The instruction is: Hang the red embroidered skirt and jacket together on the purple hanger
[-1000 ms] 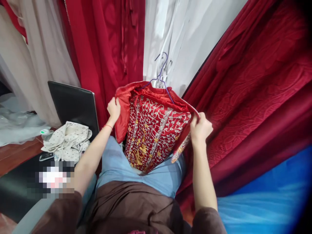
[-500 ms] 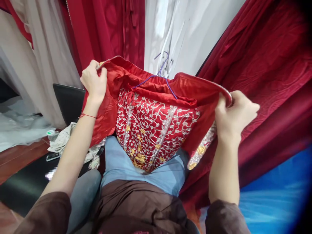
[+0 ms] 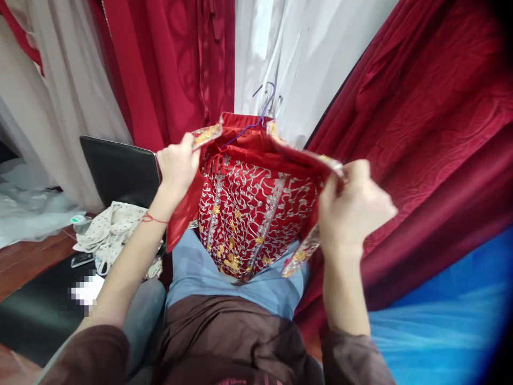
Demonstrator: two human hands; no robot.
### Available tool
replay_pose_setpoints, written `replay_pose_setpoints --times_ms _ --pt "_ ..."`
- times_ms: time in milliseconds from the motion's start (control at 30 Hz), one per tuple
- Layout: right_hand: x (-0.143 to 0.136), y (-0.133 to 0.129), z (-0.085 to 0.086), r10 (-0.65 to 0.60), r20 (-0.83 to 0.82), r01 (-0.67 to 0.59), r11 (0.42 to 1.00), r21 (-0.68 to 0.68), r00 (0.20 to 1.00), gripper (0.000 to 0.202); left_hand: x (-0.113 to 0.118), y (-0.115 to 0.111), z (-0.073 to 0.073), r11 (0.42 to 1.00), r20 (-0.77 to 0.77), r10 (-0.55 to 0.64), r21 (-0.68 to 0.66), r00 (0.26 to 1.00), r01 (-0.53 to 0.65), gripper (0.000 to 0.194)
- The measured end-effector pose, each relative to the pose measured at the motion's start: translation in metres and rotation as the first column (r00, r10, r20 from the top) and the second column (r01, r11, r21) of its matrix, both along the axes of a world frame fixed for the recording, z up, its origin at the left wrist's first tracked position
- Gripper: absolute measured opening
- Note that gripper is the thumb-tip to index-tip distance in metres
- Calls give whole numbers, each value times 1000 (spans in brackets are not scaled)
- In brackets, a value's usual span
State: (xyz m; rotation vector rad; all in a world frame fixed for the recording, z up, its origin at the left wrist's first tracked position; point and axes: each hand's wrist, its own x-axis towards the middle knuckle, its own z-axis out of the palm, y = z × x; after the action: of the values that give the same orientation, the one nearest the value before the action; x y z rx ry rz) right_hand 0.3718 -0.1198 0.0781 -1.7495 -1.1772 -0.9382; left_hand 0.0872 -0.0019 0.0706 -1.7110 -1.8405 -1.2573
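Across my lap lies a red bodice (image 3: 240,214) covered in silver cord patterns and gold flower pieces. A purple wire hanger (image 3: 262,120) rises from its top, its hook toward the white cloth. Around the bodice is a red satin jacket (image 3: 186,214) with silver and gold trimmed edges. My left hand (image 3: 179,167) is closed on the jacket's left front edge. My right hand (image 3: 352,206), a little blurred, grips the right front edge, and a trimmed strip (image 3: 302,255) hangs below it. Both edges are held up at either side of the bodice.
A black chair (image 3: 36,315) stands at the left, holding a spotted cloth (image 3: 110,235) and a phone (image 3: 82,260). Red curtains (image 3: 441,123) of fabric hang at right, with white cloth (image 3: 308,53) ahead. Blue tulle (image 3: 441,331) lies at lower right.
Both hands have moved inward and slightly down, bringing the jacket's front edges closer together over the bodice. The trimmed outer side of the edges now shows, and the hanger's right arm is covered.
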Motion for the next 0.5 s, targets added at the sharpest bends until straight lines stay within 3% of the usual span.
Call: replay_pose_setpoints --times_ms 133,267,400,500 --pt "-21 27 -62 161 60 -153 981 -120 985 27 34 -5 -38 992 -87 -53 -120 995 42 37" --pt "-24 79 -108 242 51 -219 936 -275 969 36 65 24 -81 951 -152 -157 -288 976 108 42" --pt "-14 114 -134 248 56 -212 908 -362 967 37 96 54 -115 888 -79 -263 -409 961 210 43" --pt "-7 117 -138 274 74 -223 889 -400 959 35 122 50 -134 886 52 -305 -351 951 304 45"
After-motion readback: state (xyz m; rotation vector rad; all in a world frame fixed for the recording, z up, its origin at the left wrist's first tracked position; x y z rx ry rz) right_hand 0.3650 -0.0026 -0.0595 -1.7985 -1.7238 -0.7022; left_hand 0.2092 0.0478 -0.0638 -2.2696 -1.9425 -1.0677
